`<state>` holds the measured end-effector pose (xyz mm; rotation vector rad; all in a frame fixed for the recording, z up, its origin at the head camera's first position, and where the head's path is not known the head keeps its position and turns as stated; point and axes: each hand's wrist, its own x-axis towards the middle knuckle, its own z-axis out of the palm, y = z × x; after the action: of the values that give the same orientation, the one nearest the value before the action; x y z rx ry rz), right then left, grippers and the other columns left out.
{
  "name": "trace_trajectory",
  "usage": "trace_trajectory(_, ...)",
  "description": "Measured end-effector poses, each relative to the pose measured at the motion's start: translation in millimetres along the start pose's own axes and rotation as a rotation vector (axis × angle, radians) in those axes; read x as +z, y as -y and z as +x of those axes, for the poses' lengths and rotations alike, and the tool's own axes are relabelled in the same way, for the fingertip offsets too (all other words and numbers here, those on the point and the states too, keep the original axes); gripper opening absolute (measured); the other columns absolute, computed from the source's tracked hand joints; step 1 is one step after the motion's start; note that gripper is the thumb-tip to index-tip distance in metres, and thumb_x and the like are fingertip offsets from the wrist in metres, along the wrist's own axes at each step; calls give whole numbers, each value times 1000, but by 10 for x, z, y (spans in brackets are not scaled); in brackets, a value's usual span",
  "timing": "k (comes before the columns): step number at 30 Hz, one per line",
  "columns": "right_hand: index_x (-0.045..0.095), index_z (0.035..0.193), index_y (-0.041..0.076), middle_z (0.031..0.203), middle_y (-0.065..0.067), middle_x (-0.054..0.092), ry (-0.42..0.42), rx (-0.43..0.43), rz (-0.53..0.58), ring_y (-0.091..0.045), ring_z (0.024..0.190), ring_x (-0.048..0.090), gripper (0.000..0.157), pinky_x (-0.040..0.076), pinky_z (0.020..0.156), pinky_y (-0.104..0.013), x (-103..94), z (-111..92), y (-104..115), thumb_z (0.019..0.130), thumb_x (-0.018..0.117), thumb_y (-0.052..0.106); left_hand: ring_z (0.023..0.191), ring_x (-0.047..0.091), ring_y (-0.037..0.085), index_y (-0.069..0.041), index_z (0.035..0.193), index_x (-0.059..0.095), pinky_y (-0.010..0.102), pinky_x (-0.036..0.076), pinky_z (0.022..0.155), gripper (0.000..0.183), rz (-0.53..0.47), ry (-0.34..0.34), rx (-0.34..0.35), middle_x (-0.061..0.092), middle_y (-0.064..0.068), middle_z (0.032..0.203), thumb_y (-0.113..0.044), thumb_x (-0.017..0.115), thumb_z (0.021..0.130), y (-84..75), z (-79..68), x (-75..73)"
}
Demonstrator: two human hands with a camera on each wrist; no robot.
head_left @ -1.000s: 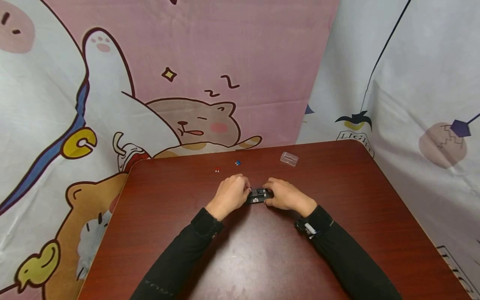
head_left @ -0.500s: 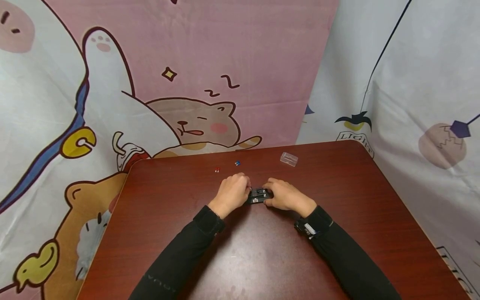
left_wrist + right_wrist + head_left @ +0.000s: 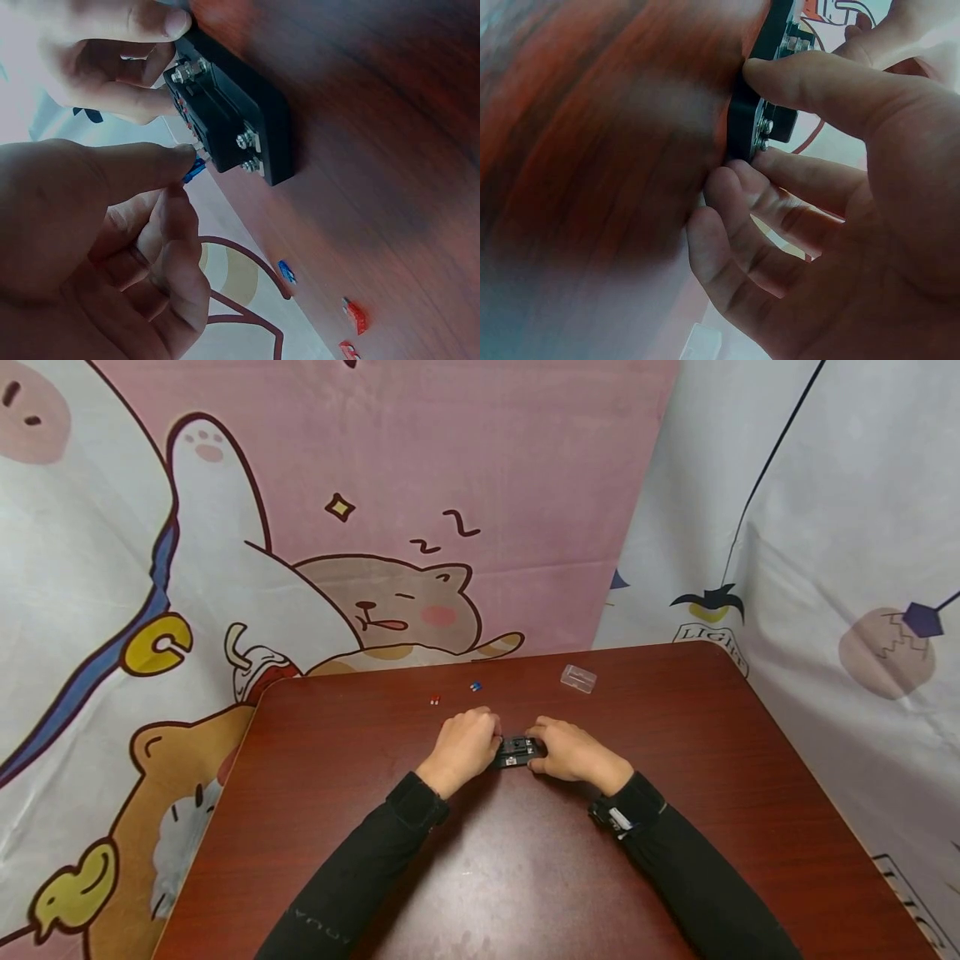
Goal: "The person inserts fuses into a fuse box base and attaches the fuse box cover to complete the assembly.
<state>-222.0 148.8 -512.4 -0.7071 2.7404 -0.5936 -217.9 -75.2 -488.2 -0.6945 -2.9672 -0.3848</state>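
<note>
A black fuse block (image 3: 517, 752) with metal screw terminals lies on the table between both hands. My left hand (image 3: 463, 743) is at its left end. In the left wrist view, the thumb and index finger pinch a small blue blade fuse (image 3: 194, 169) against the top of the block; how deep it sits is hidden. My right hand (image 3: 573, 750) grips the other end of the block, thumb on the near edge and fingers on the far side, as the right wrist view shows. Beyond the left hand lie red blade fuses (image 3: 435, 700) and blue blade fuses (image 3: 476, 687).
A clear plastic box (image 3: 578, 678) stands near the back edge of the reddish-brown table (image 3: 675, 718). Behind the table hangs a cartoon-printed cloth (image 3: 540, 527), which also covers the sides.
My left wrist and sleeve have shifted very slightly forward and to the right since one second ago. The right hand and the fuse block have stayed in place.
</note>
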Motion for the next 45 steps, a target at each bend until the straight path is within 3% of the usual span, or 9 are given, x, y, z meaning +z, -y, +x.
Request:
trace_trajectory(23,72,142,11,121,-2,66,6,7,3,-17,96,60,49,53,90,-40,13,-3,-29,98,85,28,76,69,16,-17,98,84,37,58,64,8,-13,-5,21,74,-2,91,-23,80,102,34,-5,39)
trace_trajectory(38,72,144,11,122,-2,66,8,9,5,-17,99,61,50,54,92,-41,12,1,-23,98,84,28,81,71,16,-16,96,85,41,62,71,10,-49,45,-3,79,-1,95,-21,79,103,35,36,13)
trace_trajectory(45,72,143,13,123,-2,67,5,9,2,-18,101,62,50,54,94,-42,14,15,-34,98,85,29,90,77,21,-15,103,86,45,65,78,8,-73,55,-20,83,2,102,-20,81,102,53,45,34)
